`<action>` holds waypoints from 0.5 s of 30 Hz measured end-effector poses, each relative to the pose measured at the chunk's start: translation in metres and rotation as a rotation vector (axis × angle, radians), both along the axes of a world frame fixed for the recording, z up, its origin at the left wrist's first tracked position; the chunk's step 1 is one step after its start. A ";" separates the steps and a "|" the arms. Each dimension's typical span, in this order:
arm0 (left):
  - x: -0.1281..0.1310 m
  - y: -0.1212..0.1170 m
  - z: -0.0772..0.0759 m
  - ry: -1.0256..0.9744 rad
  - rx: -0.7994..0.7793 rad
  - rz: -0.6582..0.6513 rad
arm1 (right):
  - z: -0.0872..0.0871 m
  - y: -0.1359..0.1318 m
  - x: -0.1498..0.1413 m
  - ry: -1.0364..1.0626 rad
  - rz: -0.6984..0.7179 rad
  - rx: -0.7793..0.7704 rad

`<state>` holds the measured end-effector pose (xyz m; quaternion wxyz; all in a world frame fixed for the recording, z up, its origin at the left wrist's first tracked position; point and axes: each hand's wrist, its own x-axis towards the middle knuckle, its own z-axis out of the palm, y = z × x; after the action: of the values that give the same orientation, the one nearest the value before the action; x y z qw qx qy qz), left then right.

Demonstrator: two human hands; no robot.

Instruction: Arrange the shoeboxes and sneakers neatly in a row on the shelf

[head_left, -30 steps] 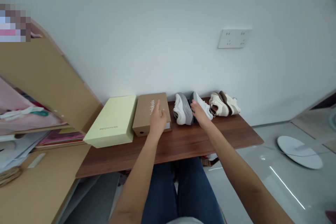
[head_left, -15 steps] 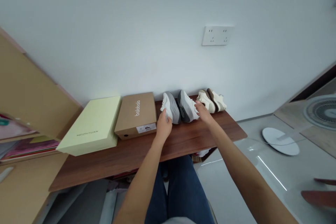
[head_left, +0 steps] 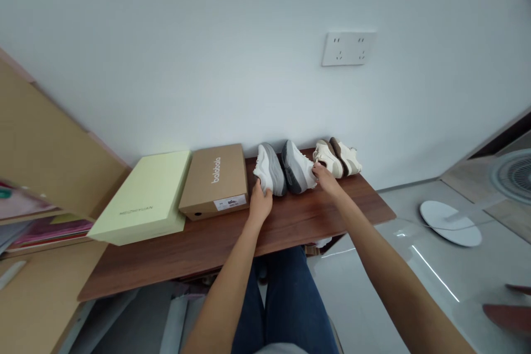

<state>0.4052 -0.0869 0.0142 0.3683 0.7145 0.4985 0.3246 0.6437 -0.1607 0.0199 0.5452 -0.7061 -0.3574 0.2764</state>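
The first grey-and-white sneaker (head_left: 269,168) lies tilted on its side directly ahead of the left hand (head_left: 260,203), its near end between the thumb and fingers, which close narrowly on it. The second grey-and-white sneaker (head_left: 296,168) lies just ahead and to the left of the right hand (head_left: 326,178), also tilted, its sole facing the first. The right hand's curled fingers touch its near end; how firmly they grip cannot be told.

Both forearms reach forward and slant inward, the right hand slightly farther out than the left.

Just beyond the right hand, toward its right, sits a pair of cream shoes (head_left: 347,157). Close to the left of the left hand is a brown box (head_left: 214,180), with a pale yellow box (head_left: 145,191) farther left. All of these rest on the wooden desk (head_left: 290,218) under both hands. Well beyond the right hand, a socket plate (head_left: 349,48) is on the wall (head_left: 232,38).
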 end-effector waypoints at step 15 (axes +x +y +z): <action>0.009 0.021 -0.011 -0.030 -0.133 0.031 | -0.012 -0.001 0.004 0.006 0.116 -0.125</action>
<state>0.4139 -0.0660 0.0028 0.4176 0.6757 0.5242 0.3071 0.6477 -0.1621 0.0079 0.4841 -0.7160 -0.3780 0.3317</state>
